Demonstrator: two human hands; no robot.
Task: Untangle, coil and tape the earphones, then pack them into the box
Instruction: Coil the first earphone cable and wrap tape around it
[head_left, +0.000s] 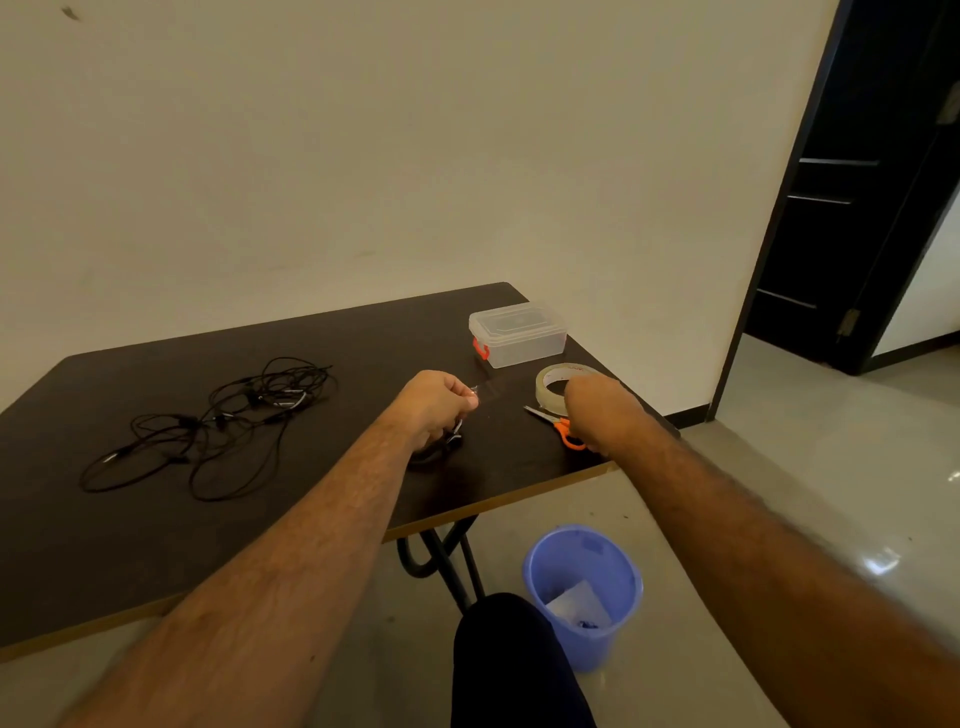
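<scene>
While the left hand (441, 402) pinches one end of a clear strip of tape (488, 388) between thumb and fingers, it also holds a coiled black earphone (441, 448) low against the dark tabletop (156, 545). The strip stretches from those fingers toward the tape roll (558, 387), which stands near the tabletop's right edge. The right hand (597, 410) reaches over the roll with its back to the camera; whether its fingers grip anything I cannot tell. Orange-handled scissors (558, 426) lie just beside the roll, partly hidden under that hand. A tangled heap of black earphones (218, 421) lies well apart to the left. Behind the roll stands the clear plastic box (517, 335), lid on, with an orange latch. On the floor sits a blue bin (584, 592).
</scene>
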